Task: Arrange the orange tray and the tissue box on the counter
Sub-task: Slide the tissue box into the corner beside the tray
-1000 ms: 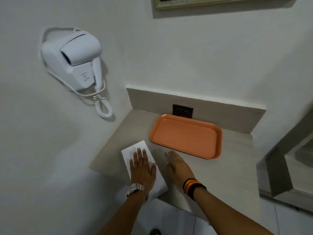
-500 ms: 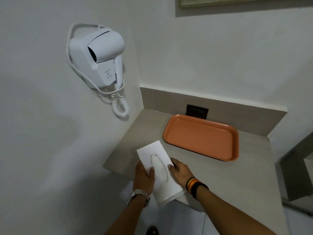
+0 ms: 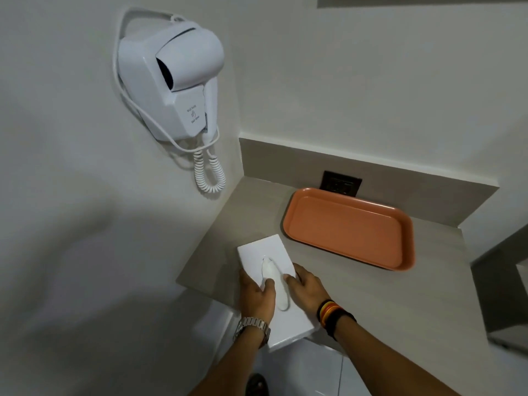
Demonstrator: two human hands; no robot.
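A white tissue box [image 3: 261, 257] with an oval slot on top lies at an angle on the grey counter [image 3: 357, 284], its near end sticking out past the front edge. My left hand [image 3: 257, 295] grips its left side and my right hand [image 3: 307, 290] grips its right side. The orange tray [image 3: 348, 227] lies empty farther back on the counter, to the right of the box and apart from it, near the back wall.
A white wall-mounted hair dryer [image 3: 174, 81] with a coiled cord hangs on the left wall above the counter's corner. A dark socket [image 3: 341, 184] sits in the backsplash behind the tray. A ledge [image 3: 503, 281] stands at the right edge.
My hands went from lying flat on the box and counter to gripping the box's two sides. The box's near end now hangs past the counter edge. The camera swung left.
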